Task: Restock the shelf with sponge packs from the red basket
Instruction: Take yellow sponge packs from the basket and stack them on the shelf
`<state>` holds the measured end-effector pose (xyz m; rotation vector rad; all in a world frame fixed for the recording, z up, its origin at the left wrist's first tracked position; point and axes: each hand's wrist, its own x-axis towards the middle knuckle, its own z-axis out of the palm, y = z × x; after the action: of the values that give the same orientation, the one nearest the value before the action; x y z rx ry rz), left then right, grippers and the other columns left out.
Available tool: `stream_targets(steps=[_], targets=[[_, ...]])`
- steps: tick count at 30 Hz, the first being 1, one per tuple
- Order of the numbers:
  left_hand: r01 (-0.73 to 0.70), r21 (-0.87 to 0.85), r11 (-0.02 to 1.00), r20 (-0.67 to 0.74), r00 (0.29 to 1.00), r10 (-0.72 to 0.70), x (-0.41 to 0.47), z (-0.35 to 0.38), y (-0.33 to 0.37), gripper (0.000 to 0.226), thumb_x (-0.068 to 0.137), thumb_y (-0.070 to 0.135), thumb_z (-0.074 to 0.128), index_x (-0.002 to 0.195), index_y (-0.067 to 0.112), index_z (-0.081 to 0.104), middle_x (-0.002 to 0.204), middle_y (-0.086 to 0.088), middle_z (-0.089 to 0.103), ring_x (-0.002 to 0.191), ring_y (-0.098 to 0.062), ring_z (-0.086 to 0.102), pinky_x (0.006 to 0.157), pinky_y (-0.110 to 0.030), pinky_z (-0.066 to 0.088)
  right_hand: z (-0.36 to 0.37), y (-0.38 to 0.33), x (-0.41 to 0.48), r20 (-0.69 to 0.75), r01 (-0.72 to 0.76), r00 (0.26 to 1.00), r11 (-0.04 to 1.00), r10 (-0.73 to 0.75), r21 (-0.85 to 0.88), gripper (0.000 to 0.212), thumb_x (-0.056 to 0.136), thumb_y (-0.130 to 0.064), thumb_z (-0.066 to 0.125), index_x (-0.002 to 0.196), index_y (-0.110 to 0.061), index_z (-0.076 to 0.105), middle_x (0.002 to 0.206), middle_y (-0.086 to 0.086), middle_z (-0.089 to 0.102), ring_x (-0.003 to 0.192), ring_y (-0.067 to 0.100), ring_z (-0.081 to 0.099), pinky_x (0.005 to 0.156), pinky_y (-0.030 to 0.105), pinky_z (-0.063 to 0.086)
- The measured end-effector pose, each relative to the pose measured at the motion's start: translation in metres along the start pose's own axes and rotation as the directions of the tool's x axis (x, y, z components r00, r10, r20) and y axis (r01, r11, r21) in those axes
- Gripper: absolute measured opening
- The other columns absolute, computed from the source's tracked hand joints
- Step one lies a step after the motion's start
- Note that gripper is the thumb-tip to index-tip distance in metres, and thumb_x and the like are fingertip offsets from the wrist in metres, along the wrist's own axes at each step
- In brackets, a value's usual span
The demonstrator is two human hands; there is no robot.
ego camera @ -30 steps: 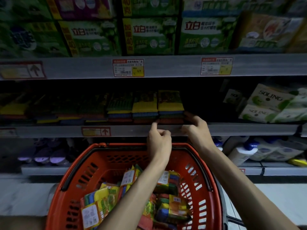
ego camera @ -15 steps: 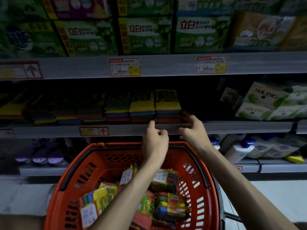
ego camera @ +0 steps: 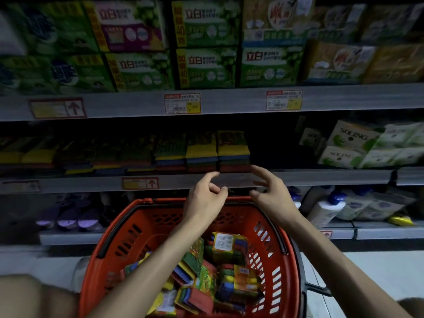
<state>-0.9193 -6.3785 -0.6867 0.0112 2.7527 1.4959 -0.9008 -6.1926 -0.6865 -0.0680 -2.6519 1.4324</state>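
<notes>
Our left hand (ego camera: 204, 198) and right hand (ego camera: 273, 196) hover empty, fingers loose, at the shelf (ego camera: 321, 177) lip, probably sizing up the gap beside the stocked row (ego camera: 232, 150). The sponge packs (ego camera: 227, 267) sit piled in the red basket (ego camera: 142, 203) below.

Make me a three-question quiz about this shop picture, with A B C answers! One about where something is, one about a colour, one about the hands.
1. Where are the loose sponge packs? A) floor B) red basket C) top shelf
2. What colour are most top-shelf boxes? A) green B) grey C) red
3. What do the left hand and right hand hold? A) bottles B) packs C) nothing
Answers: B, packs lie heaped in the basket; A, green fronts fill most of that row; C, both hover empty by the shelf edge.
</notes>
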Motion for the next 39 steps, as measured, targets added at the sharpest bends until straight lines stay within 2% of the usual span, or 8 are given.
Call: stream_targets(steps=[6,10,16,20,30,35,37,39], targets=[[-0.141,0.148,0.979,0.073,0.989,0.131,-0.026,-0.03,-0.015,0.046,0.096,0.045,0.063,0.14,0.038,0.053,0.121,0.016,0.055,0.111,-0.003,0.056,0.082,-0.021,0.049,-0.003,-0.024,-0.032,0.072,0.068,0.995,0.996,-0.064,-0.055,0.073,0.09,-0.042,0.074,0.154,-0.028,0.042,0.153,-0.007,0.05,0.141,0.011,0.044,0.109,0.03,0.04],[-0.207,0.255,0.944,0.15,0.974,0.172,-0.046,-0.063,-0.029,0.046,0.096,0.045,0.063,0.141,0.038,0.053,0.137,0.013,0.051,0.128,-0.01,0.05,0.099,-0.03,0.044,-0.002,-0.039,-0.056,0.157,0.182,0.976,0.962,-0.151,-0.203,0.08,0.087,-0.052,0.073,0.156,-0.029,0.039,0.155,-0.008,0.046,0.141,0.01,0.044,0.114,0.033,0.041],[-0.249,0.425,0.87,0.239,0.958,0.158,-0.076,-0.12,-0.079,0.045,0.095,0.045,0.063,0.139,0.041,0.054,0.13,0.021,0.05,0.122,-0.004,0.053,0.098,-0.027,0.048,0.024,-0.031,-0.07,0.438,0.357,0.881,0.858,-0.178,-0.37,0.083,0.09,-0.052,0.071,0.159,-0.032,0.03,0.159,-0.009,0.042,0.145,0.01,0.04,0.116,0.025,0.034],[-0.21,0.523,0.826,0.218,0.97,0.108,-0.091,-0.14,-0.117,0.041,0.095,0.039,0.064,0.135,0.037,0.058,0.124,0.018,0.054,0.113,-0.009,0.06,0.093,-0.032,0.05,0.056,-0.014,-0.073,0.578,0.402,0.81,0.807,-0.095,-0.432,0.078,0.091,-0.049,0.07,0.157,-0.031,0.032,0.153,-0.003,0.05,0.136,0.017,0.051,0.106,0.03,0.045],[-0.246,0.686,0.685,0.285,0.957,0.058,-0.112,-0.148,-0.191,0.046,0.09,0.039,0.059,0.135,0.028,0.062,0.12,0.004,0.061,0.111,-0.025,0.061,0.096,-0.042,0.047,0.152,0.012,-0.079,0.708,0.48,0.704,0.692,0.062,-0.539,0.064,0.092,-0.045,0.067,0.148,-0.023,0.045,0.135,0.006,0.052,0.124,0.03,0.054,0.088,0.039,0.053],[-0.336,0.746,0.575,0.343,0.934,0.1,-0.11,-0.154,-0.207,0.046,0.072,0.016,0.079,0.117,0.022,0.071,0.105,-0.001,0.065,0.095,-0.028,0.065,0.082,-0.041,0.052,0.209,-0.004,-0.084,0.667,0.625,0.73,0.541,-0.148,-0.564,0.046,0.087,-0.041,0.059,0.126,-0.017,0.065,0.12,0.011,0.061,0.108,0.038,0.059,0.083,0.046,0.049],[-0.338,0.731,0.593,0.329,0.936,0.128,-0.107,-0.155,-0.21,0.049,0.072,0.007,0.077,0.118,0.022,0.071,0.106,0.0,0.065,0.097,-0.027,0.064,0.081,-0.041,0.051,0.235,-0.012,-0.088,0.69,0.626,0.708,0.588,-0.153,-0.512,0.067,0.084,-0.043,0.069,0.143,-0.016,0.053,0.126,0.01,0.057,0.116,0.036,0.056,0.092,0.047,0.047],[-0.326,0.722,0.61,0.31,0.941,0.136,-0.106,-0.156,-0.211,0.05,0.076,0.004,0.072,0.121,0.024,0.068,0.111,0.001,0.063,0.103,-0.026,0.061,0.086,-0.039,0.047,0.259,-0.025,-0.093,0.708,0.512,0.703,0.732,-0.057,-0.449,0.084,0.089,-0.05,0.067,0.156,-0.014,0.033,0.136,0.01,0.05,0.127,0.034,0.049,0.1,0.046,0.045]])
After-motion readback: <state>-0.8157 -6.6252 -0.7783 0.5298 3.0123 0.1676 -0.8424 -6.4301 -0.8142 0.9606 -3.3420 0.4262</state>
